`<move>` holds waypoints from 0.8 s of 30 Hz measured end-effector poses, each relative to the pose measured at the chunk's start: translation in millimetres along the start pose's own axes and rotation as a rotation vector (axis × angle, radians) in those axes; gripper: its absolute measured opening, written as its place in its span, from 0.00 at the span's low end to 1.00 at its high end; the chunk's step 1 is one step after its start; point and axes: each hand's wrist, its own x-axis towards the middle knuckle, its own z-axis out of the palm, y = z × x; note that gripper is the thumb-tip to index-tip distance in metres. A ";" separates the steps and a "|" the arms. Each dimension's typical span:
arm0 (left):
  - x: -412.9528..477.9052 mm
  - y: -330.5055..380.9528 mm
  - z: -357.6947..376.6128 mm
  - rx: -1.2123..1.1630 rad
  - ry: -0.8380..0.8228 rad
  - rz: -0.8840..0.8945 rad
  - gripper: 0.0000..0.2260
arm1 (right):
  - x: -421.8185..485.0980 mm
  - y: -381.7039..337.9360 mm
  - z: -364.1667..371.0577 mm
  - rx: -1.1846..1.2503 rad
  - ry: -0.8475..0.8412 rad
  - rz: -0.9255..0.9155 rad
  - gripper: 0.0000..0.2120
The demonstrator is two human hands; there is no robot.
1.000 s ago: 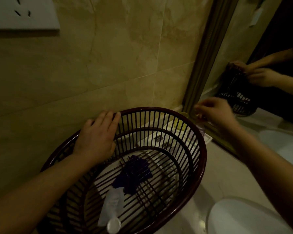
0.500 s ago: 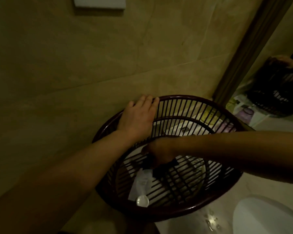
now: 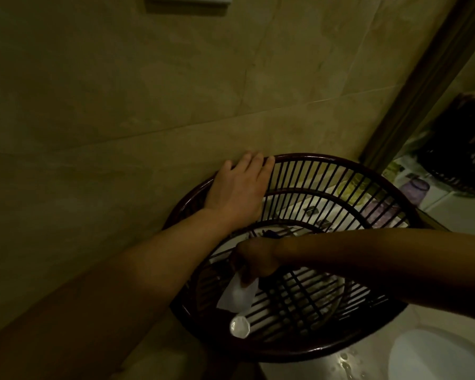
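Since a second ago, the right grip (image 3: 255,260) has crossed from the mirror frame at the right of the frame into the dark red slatted plastic basket (image 3: 321,157).

Basket: tilted, lower centre of frame, upper rim against the beige tiled wall (image 3: 148,91), lower rim on the pale wet surface (image 3: 313,370).

Left grip (image 3: 239,187): fingers straight, laid flat over the basket's upper-left rim, steadying it.

Right grip: fingers curled, apparently pinching the flat end of the white squeeze tube with round cap (image 3: 235,297), which lies on the slatted floor at centre-low.

Dark blue packet (image 3: 270,233): mostly hidden behind the right wrist.

Assessment: the grasp looks made, the tube is not yet lifted out, and the packet is still inside.
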 end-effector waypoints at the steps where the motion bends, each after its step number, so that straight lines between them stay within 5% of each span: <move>1: -0.4 1.2 2.5 0.020 0.005 0.026 0.38 | -6.8 1.1 -5.2 0.029 0.021 -0.011 0.21; 12: 1.4 2.4 2.9 0.028 0.015 0.022 0.38 | -140.9 63.8 -38.1 0.348 0.486 0.107 0.04; 24: 0.2 2.8 4.2 0.088 -0.012 0.002 0.40 | -255.5 104.8 -22.9 0.745 1.343 0.293 0.09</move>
